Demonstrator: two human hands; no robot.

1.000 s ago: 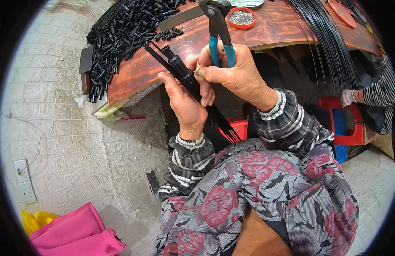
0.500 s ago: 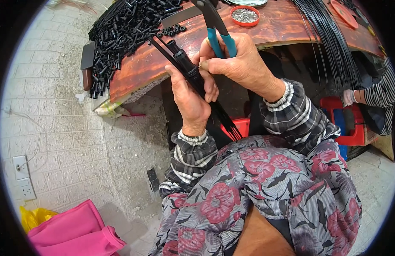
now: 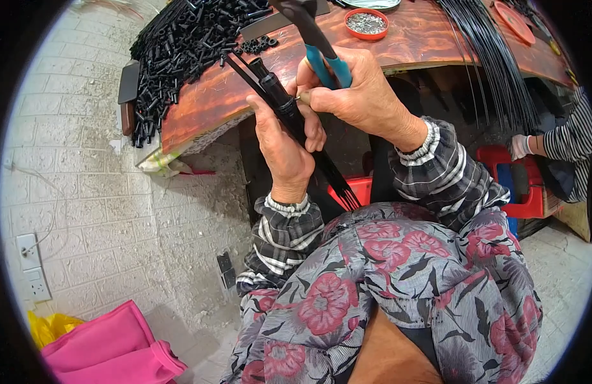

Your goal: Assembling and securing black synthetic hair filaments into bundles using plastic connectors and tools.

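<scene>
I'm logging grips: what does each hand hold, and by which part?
Left hand: a bundle of thin black rods with a cylindrical fitting, around its middle. Right hand: pliers, by the blue handles; what its thumb pinches is unclear.

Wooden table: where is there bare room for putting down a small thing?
Mostly bare: the tabletop between the red dish and the black strands; also its strip between the black parts and the front edge. Crowded: the far left, under those parts.
</scene>
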